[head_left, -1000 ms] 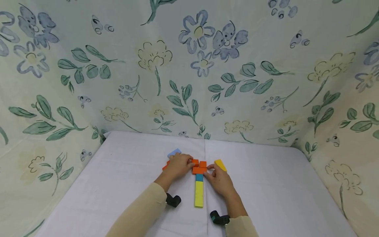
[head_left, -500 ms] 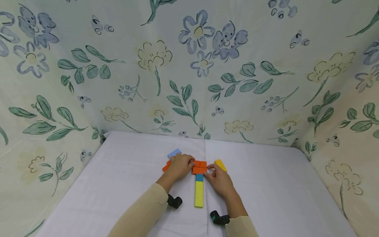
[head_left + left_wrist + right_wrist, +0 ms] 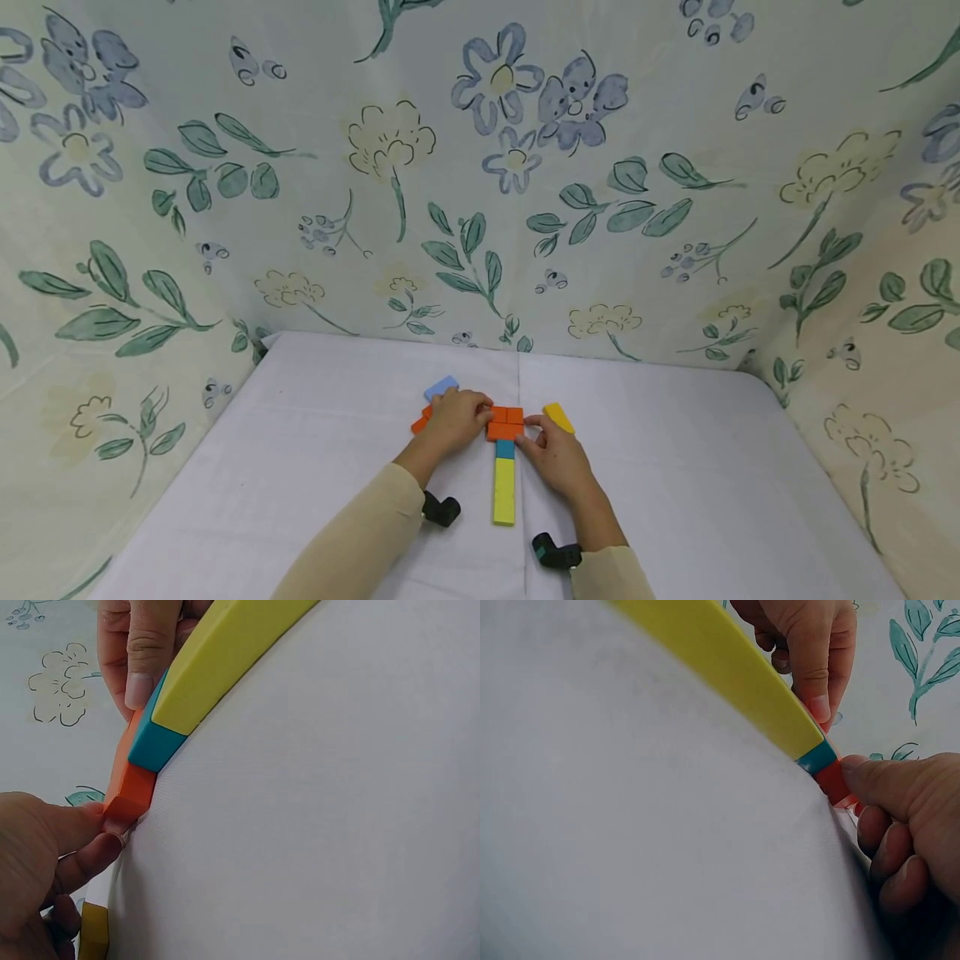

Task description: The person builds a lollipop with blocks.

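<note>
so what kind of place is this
Most likely a staged tabletop recording spot rather than an ordinary room: a white-covered table boxed in by a flower-patterned backdrop behind and on both sides, coloured blocks on it, and black devices worn at both wrists.

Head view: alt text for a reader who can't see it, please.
A person's left grip and right grip touch either side of orange blocks, laid at the far end of a teal block and yellow strip on a white table.

A booth-like indoor corner, judging by flower-printed fabric [image 3: 480,208] surrounding a white-covered table [image 3: 690,483].
</note>
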`<action>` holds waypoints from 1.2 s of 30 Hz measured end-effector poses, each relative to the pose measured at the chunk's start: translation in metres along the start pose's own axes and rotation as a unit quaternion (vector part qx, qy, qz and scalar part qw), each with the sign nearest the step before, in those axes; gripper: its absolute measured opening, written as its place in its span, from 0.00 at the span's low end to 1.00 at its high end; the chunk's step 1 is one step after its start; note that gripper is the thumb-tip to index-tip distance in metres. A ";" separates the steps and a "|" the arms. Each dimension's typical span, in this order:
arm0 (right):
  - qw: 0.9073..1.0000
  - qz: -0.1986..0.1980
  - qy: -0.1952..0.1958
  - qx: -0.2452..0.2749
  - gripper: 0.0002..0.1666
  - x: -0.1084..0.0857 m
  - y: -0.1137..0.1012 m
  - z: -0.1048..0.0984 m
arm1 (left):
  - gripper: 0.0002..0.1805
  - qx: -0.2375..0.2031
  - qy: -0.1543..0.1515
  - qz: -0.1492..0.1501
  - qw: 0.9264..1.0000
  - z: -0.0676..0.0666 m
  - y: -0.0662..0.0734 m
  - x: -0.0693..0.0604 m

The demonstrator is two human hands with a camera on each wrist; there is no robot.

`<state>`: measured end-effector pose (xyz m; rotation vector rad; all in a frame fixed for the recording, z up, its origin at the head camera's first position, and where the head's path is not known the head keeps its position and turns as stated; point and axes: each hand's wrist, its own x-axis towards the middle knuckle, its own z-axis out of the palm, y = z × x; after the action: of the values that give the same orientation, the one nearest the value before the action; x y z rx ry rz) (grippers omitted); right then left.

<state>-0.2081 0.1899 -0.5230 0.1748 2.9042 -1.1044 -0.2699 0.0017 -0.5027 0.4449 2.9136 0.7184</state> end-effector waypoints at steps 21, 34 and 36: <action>1.000 0.002 0.000 -0.004 0.26 -0.002 -0.001 0.001 | 0.16 -0.009 0.004 0.009 1.000 -0.002 -0.005 -0.002; 1.000 0.013 -0.005 -0.007 0.27 0.000 0.000 0.001 | 0.15 -0.029 0.031 0.014 0.999 -0.008 -0.019 -0.008; 1.000 0.014 -0.006 -0.007 0.27 0.000 -0.001 0.001 | 0.15 -0.030 0.039 0.012 0.999 -0.010 -0.023 -0.010</action>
<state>-0.2082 0.1886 -0.5236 0.2073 2.8895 -1.0755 -0.2680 -0.0250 -0.5044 0.4550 2.9550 0.8417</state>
